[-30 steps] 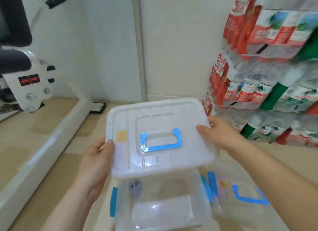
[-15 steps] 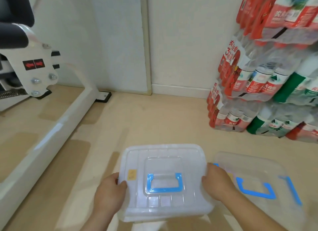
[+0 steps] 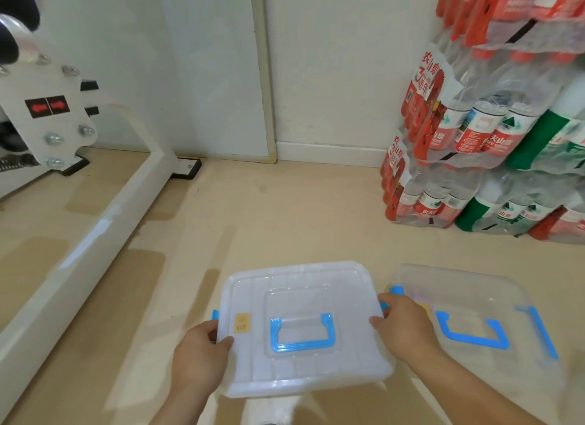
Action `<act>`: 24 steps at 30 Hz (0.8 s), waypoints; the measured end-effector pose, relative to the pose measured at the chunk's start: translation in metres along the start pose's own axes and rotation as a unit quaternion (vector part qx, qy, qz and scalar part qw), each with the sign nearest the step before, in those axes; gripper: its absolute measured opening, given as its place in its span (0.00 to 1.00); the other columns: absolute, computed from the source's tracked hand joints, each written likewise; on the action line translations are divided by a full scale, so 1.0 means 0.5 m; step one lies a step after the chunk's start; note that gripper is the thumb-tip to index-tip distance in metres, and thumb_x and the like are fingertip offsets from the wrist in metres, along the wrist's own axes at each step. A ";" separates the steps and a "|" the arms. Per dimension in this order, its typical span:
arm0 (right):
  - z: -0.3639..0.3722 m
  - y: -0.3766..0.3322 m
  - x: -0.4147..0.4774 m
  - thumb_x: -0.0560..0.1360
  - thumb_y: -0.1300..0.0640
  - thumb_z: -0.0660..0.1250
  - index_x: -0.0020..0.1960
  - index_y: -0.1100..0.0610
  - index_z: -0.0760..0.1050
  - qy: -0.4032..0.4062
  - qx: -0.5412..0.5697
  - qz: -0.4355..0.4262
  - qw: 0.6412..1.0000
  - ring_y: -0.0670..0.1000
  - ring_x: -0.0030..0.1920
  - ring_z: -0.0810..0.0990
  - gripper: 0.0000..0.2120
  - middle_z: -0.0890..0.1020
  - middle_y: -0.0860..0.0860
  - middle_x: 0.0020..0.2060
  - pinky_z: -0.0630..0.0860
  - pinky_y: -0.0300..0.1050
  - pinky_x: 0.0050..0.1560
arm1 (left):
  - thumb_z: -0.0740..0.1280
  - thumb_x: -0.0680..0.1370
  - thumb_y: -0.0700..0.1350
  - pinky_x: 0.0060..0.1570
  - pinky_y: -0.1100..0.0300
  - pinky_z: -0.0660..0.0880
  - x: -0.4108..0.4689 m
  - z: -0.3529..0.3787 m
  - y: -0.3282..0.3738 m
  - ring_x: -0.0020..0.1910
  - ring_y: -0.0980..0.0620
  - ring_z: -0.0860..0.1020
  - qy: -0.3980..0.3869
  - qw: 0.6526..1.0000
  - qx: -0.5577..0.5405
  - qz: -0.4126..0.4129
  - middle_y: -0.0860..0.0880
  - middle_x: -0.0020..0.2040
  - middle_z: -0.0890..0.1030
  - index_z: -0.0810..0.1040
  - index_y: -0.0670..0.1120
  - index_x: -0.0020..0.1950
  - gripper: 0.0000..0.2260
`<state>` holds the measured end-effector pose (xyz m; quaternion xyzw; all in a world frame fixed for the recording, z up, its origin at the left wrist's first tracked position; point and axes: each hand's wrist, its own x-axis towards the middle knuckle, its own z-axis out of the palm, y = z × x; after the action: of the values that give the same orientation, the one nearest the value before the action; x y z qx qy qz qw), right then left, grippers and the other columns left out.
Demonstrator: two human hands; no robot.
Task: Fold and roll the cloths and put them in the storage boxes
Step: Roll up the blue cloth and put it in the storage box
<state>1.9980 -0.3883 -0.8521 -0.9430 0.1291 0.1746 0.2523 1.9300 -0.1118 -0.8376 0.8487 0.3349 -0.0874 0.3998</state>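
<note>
Low over the floor [image 3: 253, 222], the clear lid [image 3: 316, 285] is held between both hands: the left hand [image 3: 199, 355] and right hand [image 3: 408, 326] each pinch a short edge, thumbs on top. It looks light, stiff and slick, so edge grips suit it. A second box [image 3: 474, 301], lidded, lies just right.

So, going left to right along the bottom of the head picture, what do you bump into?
First the white frame → left hand → lid → right hand → other box.
</note>
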 end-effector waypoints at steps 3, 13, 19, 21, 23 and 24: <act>0.003 0.001 0.004 0.74 0.54 0.68 0.68 0.52 0.71 0.010 0.003 0.011 1.000 0.55 0.58 0.76 0.22 0.78 0.54 0.56 0.73 0.44 0.53 | 0.70 0.73 0.40 0.51 0.53 0.74 0.006 0.012 -0.007 0.51 0.45 0.78 0.029 0.999 0.020 -0.027 0.45 0.54 0.80 0.77 0.50 0.60 0.16; 0.002 0.007 0.038 0.73 0.51 0.68 0.74 0.54 0.58 -0.059 -0.004 0.064 0.996 0.59 0.67 0.68 0.33 0.73 0.51 0.65 0.70 0.47 0.59 | 0.66 0.75 0.38 0.57 0.50 0.73 0.025 0.019 0.003 0.55 0.41 0.77 -0.006 0.991 -0.067 -0.117 0.42 0.60 0.78 0.65 0.44 0.72 0.25; -0.016 0.001 0.055 0.69 0.52 0.71 0.54 0.58 0.75 -0.087 -0.010 0.097 0.991 0.56 0.54 0.77 0.17 0.80 0.54 0.51 0.72 0.49 0.58 | 0.64 0.74 0.39 0.38 0.56 0.70 0.017 0.028 0.008 0.41 0.45 0.76 0.033 0.996 0.076 -0.028 0.51 0.39 0.77 0.74 0.48 0.45 0.05; -0.016 0.002 0.052 0.68 0.54 0.72 0.50 0.57 0.78 -0.067 0.007 0.086 0.994 0.55 0.51 0.79 0.13 0.82 0.53 0.47 0.73 0.49 0.56 | 0.63 0.74 0.39 0.34 0.57 0.66 0.011 0.033 0.012 0.38 0.46 0.74 0.044 0.990 0.134 -0.004 0.52 0.36 0.74 0.72 0.47 0.44 0.03; -0.008 -0.005 0.045 0.69 0.57 0.70 0.49 0.56 0.79 -0.046 -0.003 0.068 0.997 0.54 0.47 0.80 0.09 0.83 0.52 0.44 0.75 0.45 0.48 | 0.62 0.73 0.39 0.32 0.57 0.64 0.008 0.040 0.014 0.36 0.47 0.73 0.054 0.984 0.167 0.008 0.51 0.35 0.73 0.71 0.45 0.45 0.03; -0.003 -0.010 0.041 0.70 0.59 0.68 0.48 0.56 0.78 -0.034 -0.019 0.059 0.997 0.54 0.45 0.80 0.08 0.82 0.52 0.43 0.74 0.42 0.43 | 0.61 0.73 0.39 0.31 0.57 0.64 0.007 0.043 0.013 0.36 0.46 0.73 0.053 0.982 0.178 0.012 0.51 0.34 0.73 0.70 0.44 0.46 0.04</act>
<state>2.0185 -0.3882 -0.8566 -0.9317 0.1728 0.2234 0.2282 1.9397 -0.1291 -0.8494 0.9138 0.3245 -0.0954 0.2247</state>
